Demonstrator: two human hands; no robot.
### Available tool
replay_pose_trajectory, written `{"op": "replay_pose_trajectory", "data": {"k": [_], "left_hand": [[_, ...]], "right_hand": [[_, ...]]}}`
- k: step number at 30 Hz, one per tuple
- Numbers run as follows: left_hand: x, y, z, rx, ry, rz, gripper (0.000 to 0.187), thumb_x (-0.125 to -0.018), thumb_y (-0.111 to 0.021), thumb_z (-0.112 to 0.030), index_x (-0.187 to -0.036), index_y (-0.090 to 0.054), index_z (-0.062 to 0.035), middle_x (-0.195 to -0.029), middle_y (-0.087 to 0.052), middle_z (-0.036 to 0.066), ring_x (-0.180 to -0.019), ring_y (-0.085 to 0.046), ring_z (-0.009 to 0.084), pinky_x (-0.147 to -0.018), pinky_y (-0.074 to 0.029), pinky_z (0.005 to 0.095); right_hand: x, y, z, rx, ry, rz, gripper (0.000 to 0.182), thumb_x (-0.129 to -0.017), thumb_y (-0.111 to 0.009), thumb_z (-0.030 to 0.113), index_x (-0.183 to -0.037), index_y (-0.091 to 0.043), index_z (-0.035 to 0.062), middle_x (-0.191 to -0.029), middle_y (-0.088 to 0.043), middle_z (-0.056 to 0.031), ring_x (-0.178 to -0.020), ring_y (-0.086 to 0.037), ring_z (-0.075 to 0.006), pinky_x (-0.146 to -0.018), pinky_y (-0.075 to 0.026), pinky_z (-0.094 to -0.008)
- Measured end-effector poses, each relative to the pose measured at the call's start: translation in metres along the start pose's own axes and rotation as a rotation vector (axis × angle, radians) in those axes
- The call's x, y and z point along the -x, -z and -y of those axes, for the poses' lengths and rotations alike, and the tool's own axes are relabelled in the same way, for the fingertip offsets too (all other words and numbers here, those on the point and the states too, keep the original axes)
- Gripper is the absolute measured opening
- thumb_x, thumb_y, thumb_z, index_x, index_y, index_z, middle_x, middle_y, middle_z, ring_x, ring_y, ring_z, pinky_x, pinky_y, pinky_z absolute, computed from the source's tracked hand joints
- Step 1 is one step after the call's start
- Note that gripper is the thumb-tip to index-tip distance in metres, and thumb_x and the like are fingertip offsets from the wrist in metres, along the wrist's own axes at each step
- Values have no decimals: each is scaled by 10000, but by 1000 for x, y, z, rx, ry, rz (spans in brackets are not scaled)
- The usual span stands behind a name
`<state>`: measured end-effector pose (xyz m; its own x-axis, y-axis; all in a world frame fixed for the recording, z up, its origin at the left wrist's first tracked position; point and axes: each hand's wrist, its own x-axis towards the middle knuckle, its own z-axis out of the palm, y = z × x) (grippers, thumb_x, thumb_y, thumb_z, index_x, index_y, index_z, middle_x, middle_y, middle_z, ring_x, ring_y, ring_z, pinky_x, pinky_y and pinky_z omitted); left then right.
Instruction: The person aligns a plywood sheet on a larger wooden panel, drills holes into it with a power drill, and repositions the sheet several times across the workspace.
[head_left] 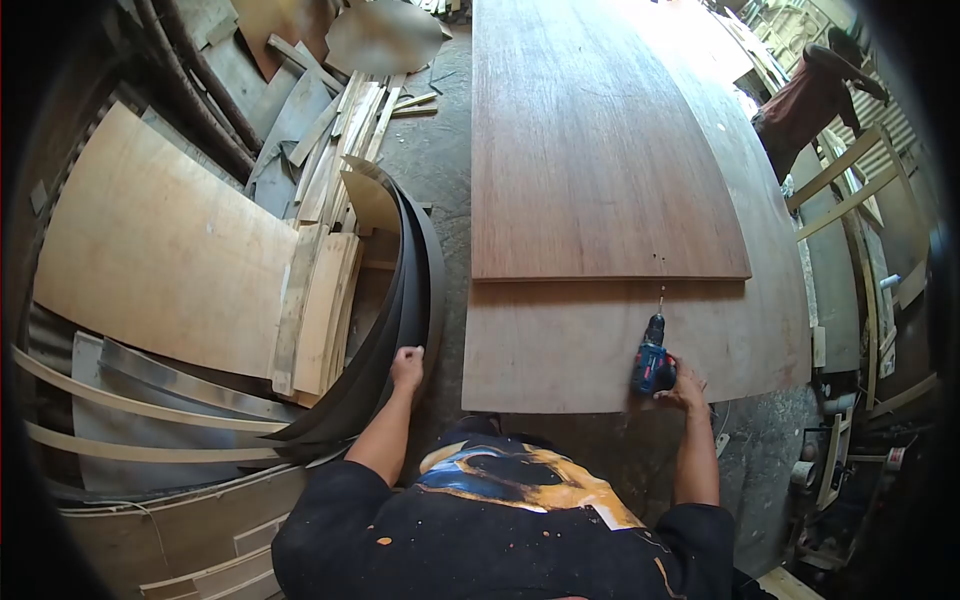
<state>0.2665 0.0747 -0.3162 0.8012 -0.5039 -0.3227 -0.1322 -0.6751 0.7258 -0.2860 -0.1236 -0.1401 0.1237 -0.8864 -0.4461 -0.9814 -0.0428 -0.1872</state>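
My right hand [684, 386] is at the battery end of a blue and black cordless drill [653, 365], with its fingers closed around it. The drill lies over the lower plywood sheet [550, 350], its bit pointing at the edge of a reddish-brown wood panel [600, 160]. A few small dark marks show near that edge. My left hand [408, 368] is closed beside dark curved sheets [425, 260], above or against them. Whether its fingers hold something small I cannot make out.
Light plywood [170, 250] and stacked wood strips [330, 315] stand at the left. Long boards [365, 120] lie further back on the concrete floor [440, 150]. At the upper right another person [805, 110] bends near a wooden frame [845, 185].
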Motion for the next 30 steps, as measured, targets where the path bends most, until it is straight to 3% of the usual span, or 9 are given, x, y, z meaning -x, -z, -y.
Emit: {"op": "replay_pose_trajectory", "data": {"k": [4, 7, 10, 15, 19, 22, 25, 28, 30], "left_hand": [[19, 19, 131, 111, 239, 94, 352, -851, -614, -387, -878, -678, -42, -773, -688, 103, -726, -658, 241, -723, -504, 377], [60, 45, 126, -165, 553, 450, 315, -855, -597, -346, -876, -695, -47, -790, -699, 85, -690, -661, 216, -722, -525, 372], [24, 40, 126, -588, -10, 534, 271, -816, -600, -301, -897, -706, -65, -842, -716, 81, -784, -693, 217, -782, -534, 344], [-43, 15, -17, -175, -75, 286, 164, -813, -610, -227, -850, -694, -92, -849, -703, 74, -732, -671, 162, -714, -532, 315], [-87, -9, -156, 426, 23, 395, 126, -903, -577, -246, -927, -593, -123, -712, -586, -22, -568, -552, 100, -511, -450, 259], [-147, -43, -238, 562, -205, 462, 123, -943, -543, -219, -992, -557, -108, -713, -532, -20, -543, -476, 77, -486, -397, 240], [-167, -78, -306, 209, -775, 224, 224, -899, -574, -251, -936, -594, -31, -764, -623, 81, -699, -592, 188, -670, -489, 340], [-159, -117, -338, 155, -930, 358, 220, -903, -576, -253, -948, -614, -41, -754, -635, 103, -687, -607, 186, -644, -488, 340], [-151, -136, -337, 5, -864, 611, 255, -902, -561, -299, -954, -637, -62, -824, -657, 123, -793, -625, 227, -750, -473, 370]], "right_hand": [[-21, -70, -32, -192, 35, -134, 1001, -576, -852, 132, -1397, -295, 265, -1321, -544, -94, -1200, -526, -356, -992, -370, -551], [23, -69, 20, -257, 91, -326, 777, -657, -723, 94, -1321, -335, 206, -1320, -517, -121, -1181, -533, -363, -958, -433, -495], [50, -89, 57, -351, -74, -403, 738, -650, -716, 116, -1288, -360, 221, -1224, -536, -129, -1119, -548, -377, -905, -452, -501], [75, -116, 80, -394, -213, -461, 759, -633, -737, 117, -1283, -378, 278, -1168, -539, -99, -1122, -540, -357, -899, -421, -544], [69, -120, 92, -407, -281, -475, 734, -632, -741, 122, -1266, -405, 277, -1161, -540, -98, -1124, -532, -364, -932, -397, -553], [68, -120, 111, -433, -461, -409, 744, -645, -748, 139, -1271, -363, 252, -1214, -500, -114, -1202, -469, -359, -985, -335, -607], [50, -111, 136, -512, -639, -419, 757, -649, -758, 146, -1266, -322, 196, -1273, -434, -128, -1299, -380, -345, -1043, -250, -631], [42, -120, 138, -375, -719, -440, 672, -653, -761, 160, -1193, -363, 188, -1275, -394, -78, -1271, -421, -261, -976, -325, -531], [51, -112, 151, -409, -739, -496, 595, -680, -732, 130, -1159, -384, 183, -1253, -437, -68, -1228, -468, -266, -954, -341, -522]]}}
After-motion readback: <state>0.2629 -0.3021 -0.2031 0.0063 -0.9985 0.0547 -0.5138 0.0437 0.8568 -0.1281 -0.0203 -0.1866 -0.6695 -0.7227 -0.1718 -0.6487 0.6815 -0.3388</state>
